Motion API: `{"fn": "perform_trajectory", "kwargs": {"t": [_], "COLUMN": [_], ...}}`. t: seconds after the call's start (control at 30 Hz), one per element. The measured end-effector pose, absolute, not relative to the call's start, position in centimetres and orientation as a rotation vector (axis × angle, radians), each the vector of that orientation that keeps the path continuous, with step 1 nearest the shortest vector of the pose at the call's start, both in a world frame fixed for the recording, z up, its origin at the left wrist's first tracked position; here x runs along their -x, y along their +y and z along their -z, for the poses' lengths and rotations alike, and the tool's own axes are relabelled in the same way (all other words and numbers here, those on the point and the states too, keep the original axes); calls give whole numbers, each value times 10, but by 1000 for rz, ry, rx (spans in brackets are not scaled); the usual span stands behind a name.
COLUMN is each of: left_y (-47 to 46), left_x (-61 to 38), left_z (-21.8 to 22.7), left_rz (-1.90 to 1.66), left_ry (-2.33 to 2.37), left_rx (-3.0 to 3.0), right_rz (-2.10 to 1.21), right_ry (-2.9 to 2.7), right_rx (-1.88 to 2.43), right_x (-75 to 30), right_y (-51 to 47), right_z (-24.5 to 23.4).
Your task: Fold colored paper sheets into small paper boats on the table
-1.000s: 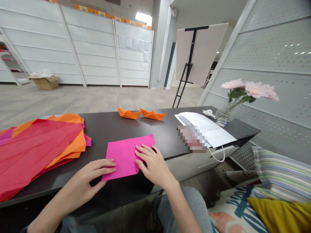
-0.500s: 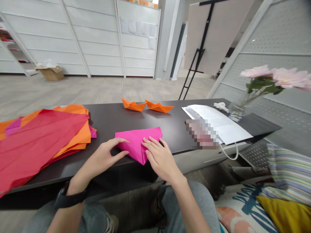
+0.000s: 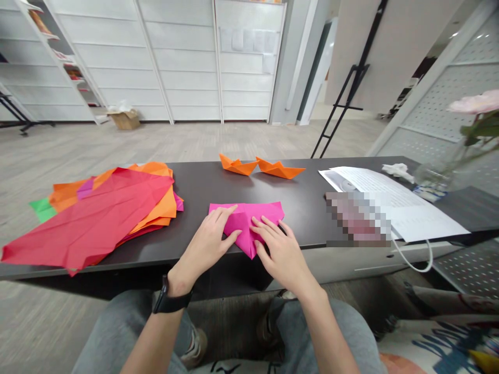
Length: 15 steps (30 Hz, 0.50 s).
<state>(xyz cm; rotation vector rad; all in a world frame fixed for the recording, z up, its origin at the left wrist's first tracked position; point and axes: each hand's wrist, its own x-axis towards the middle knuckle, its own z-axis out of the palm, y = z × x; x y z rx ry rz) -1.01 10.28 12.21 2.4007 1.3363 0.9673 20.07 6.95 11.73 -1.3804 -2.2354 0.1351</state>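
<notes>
A folded sheet of pink paper lies near the front edge of the dark table, its point toward me and a crease down its middle. My left hand rests on its left part, fingers extended and thumb apart. Across the right part lies my right hand, its fingers spread flat on the paper and covering some of it. Neither hand grips anything. Behind the pink paper stand two folded orange paper boats, the left boat close against the right boat.
At the left, a pile of creased coloured paper has a red sheet on top, overhanging the table's front edge. White printed sheets, a blurred-out item, a crumpled tissue and a glass vase with flowers are on the right.
The view has turned left, so everything sits further right in it. My left hand has moved further over the pink paper, its fingers straighter. My right hand stays on the right part.
</notes>
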Motion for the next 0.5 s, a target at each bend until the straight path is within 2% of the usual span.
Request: {"fn": "perform_trajectory", "kwargs": {"t": [0.23, 0.5], "left_y": [104, 83], "left_x": [9, 6], "left_z": [-118, -116], "left_rz": [-885, -644], "left_ry": [1224, 1340], "left_rx": [-2630, -2824], "right_rz": [-87, -162], "right_ry": [-2240, -2240], "right_rx": [1343, 1347], "right_x": [-202, -201], "right_y": [69, 68], "right_z": [-116, -119]}}
